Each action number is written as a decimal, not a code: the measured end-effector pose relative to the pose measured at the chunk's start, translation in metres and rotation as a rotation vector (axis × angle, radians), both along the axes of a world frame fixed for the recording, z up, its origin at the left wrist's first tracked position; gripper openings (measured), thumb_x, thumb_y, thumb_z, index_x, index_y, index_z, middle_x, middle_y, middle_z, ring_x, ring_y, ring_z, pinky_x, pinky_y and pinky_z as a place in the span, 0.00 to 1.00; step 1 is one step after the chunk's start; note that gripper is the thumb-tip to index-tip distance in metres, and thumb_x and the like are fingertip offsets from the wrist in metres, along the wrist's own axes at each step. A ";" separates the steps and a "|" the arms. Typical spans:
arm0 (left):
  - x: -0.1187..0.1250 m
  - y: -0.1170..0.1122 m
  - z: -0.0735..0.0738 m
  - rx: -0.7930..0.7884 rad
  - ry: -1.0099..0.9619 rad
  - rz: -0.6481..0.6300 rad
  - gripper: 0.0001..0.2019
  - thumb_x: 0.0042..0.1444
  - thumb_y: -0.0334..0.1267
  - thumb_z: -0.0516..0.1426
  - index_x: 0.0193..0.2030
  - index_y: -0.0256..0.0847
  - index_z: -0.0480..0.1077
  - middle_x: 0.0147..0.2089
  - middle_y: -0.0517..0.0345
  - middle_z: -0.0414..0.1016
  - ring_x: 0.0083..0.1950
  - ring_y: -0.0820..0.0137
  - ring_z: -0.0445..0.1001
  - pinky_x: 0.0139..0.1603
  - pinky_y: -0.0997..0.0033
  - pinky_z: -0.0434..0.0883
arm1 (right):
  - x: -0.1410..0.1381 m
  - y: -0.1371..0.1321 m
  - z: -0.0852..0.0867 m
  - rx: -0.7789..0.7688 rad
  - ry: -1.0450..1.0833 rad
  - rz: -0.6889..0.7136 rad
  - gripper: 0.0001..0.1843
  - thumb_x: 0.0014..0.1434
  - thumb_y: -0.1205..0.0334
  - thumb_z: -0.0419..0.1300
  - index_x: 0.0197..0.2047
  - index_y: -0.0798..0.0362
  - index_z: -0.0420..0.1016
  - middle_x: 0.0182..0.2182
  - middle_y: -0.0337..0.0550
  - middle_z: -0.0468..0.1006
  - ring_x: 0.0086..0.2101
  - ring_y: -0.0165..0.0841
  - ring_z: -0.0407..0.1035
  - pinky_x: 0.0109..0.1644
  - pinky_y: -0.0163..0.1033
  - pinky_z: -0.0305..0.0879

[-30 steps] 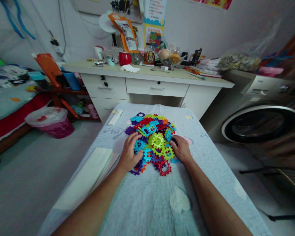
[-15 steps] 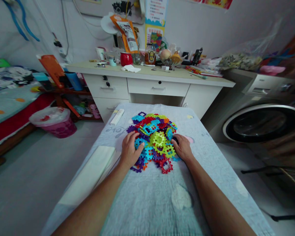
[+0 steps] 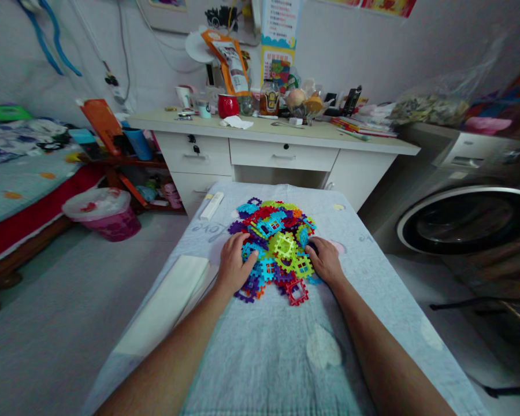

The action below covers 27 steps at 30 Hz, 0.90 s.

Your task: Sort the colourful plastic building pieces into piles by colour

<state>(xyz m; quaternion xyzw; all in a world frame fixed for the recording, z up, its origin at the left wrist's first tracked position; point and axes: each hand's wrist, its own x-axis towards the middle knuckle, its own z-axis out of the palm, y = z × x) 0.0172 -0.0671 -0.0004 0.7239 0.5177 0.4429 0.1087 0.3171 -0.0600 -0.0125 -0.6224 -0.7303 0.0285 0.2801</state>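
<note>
Though loose, tiles point(image 3: 278, 245) between hands point(image 3: 234, 263) point(image 3: 327, 262)

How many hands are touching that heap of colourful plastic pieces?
2. The left hand lies on the left side of the heap, the right hand on its right side; both are the person's own.

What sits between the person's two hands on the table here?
In the head view, the near half of a pile of colourful plastic building tiles fills the gap between the left hand and the right hand, a lime-green tile on top.
</note>
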 end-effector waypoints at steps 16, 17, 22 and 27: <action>0.000 0.003 -0.004 0.009 -0.003 0.002 0.22 0.60 0.44 0.55 0.60 0.41 0.63 0.61 0.45 0.65 0.64 0.57 0.64 0.67 0.51 0.61 | 0.002 0.000 0.001 0.044 0.138 0.025 0.25 0.69 0.47 0.45 0.54 0.55 0.73 0.50 0.53 0.78 0.51 0.43 0.70 0.58 0.50 0.62; 0.000 0.003 -0.004 0.006 0.002 0.002 0.22 0.60 0.44 0.56 0.60 0.41 0.63 0.61 0.45 0.65 0.64 0.57 0.64 0.67 0.51 0.61 | 0.002 0.000 0.002 0.038 0.132 0.025 0.25 0.69 0.47 0.45 0.54 0.55 0.73 0.50 0.53 0.78 0.51 0.43 0.70 0.58 0.49 0.63; -0.001 0.002 -0.003 -0.005 0.024 0.003 0.22 0.60 0.45 0.55 0.60 0.41 0.63 0.61 0.45 0.65 0.65 0.57 0.63 0.67 0.50 0.61 | -0.001 -0.002 0.004 0.030 0.110 0.006 0.24 0.69 0.47 0.45 0.54 0.53 0.74 0.49 0.52 0.79 0.50 0.43 0.71 0.57 0.49 0.63; -0.002 0.002 -0.002 0.003 0.037 0.000 0.22 0.60 0.45 0.55 0.59 0.42 0.64 0.60 0.45 0.66 0.64 0.57 0.64 0.66 0.50 0.62 | -0.001 -0.001 0.002 0.021 0.090 -0.011 0.25 0.69 0.47 0.45 0.54 0.54 0.73 0.50 0.53 0.78 0.51 0.43 0.70 0.58 0.50 0.62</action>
